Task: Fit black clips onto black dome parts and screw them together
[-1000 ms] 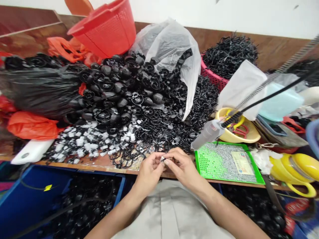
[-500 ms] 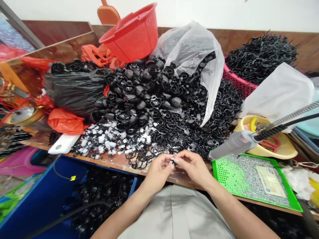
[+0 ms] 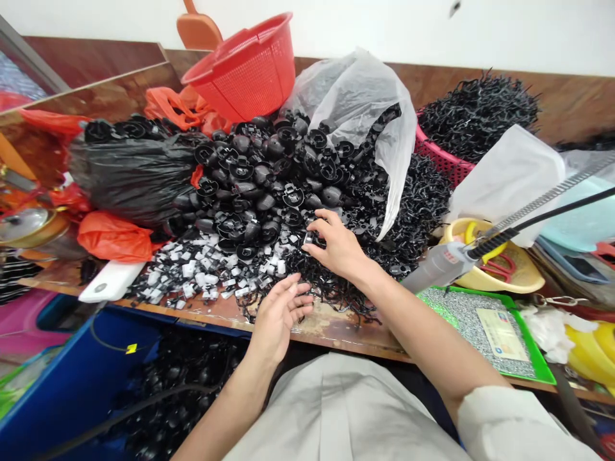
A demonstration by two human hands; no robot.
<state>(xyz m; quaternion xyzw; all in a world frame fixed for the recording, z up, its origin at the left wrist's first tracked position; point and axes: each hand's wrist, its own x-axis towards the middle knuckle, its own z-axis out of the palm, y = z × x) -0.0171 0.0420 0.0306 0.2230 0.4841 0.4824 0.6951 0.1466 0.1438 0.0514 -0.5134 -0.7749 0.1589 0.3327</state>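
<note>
My right hand [image 3: 336,250] is over the middle of the bench, at the edge of the pile of black round housings [image 3: 262,202]. Between its thumb and fingertips shows a small black part with a pale face [image 3: 308,237]. My left hand [image 3: 280,314] is near the front edge, palm turned inward and fingers apart, with nothing seen in it. Just beyond the left hand lie small white-and-black plastic pieces [image 3: 204,278]. Thin black curved strips [image 3: 336,291] are strewn below the right hand.
A grey electric screwdriver [image 3: 439,264] slants in from the right above a green tray [image 3: 542,365] of small screws. A cream bowl [image 3: 523,282] stands behind it. Bags, a red basket [image 3: 250,70] and a pink basket [image 3: 444,157] line the back. A blue bin [image 3: 62,390] is below left.
My hands, together over the front edge before, have separated. The right reached forward and left to the pile; the left moved left and opened. The view has shifted slightly.
</note>
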